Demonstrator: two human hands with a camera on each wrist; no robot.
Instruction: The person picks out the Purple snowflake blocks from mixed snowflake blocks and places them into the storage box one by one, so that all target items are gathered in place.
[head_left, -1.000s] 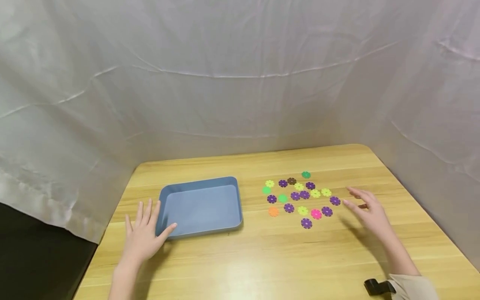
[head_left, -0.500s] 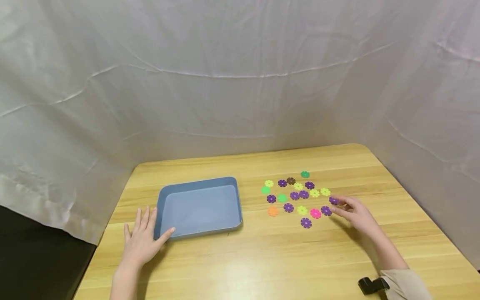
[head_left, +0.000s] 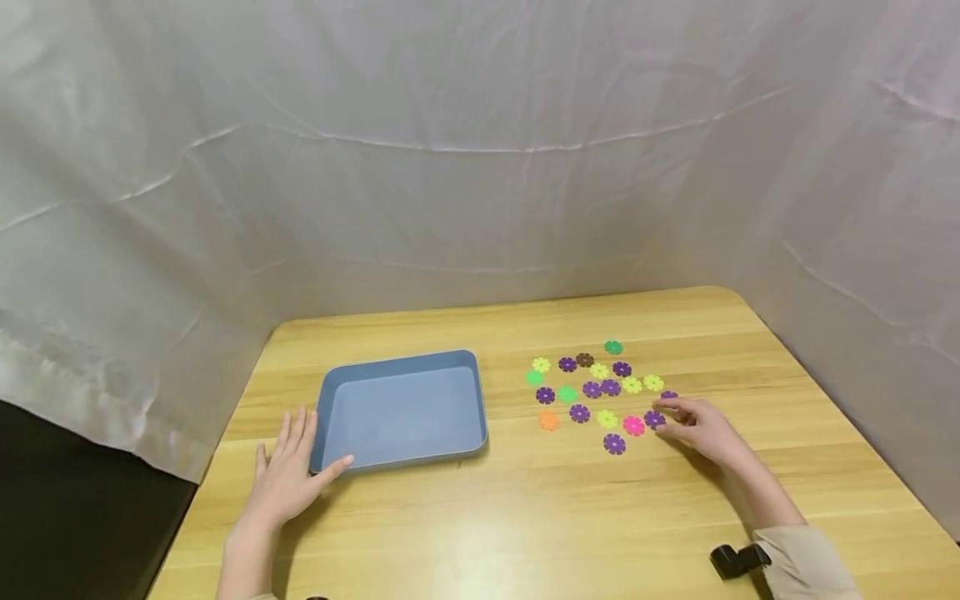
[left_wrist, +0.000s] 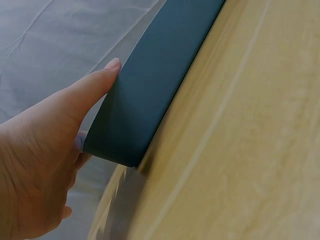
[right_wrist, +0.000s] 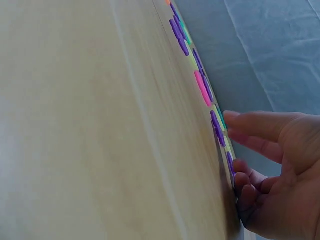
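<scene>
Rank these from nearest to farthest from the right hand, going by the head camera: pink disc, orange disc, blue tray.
1. Pink disc, just left of the right hand.
2. Orange disc, at the cluster's left edge.
3. Blue tray, far left, touched by the left hand.

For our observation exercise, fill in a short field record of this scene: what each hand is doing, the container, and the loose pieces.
Left hand: rests flat on the wooden table, thumb against the blue rectangular plastic tray
Right hand: fingers at a purple flower-shaped plastic disc; grip unclear
Tray contents: nothing visible
Loose pieces: purple, yellow, green, pink, orange and brown discs, right of tray
</scene>
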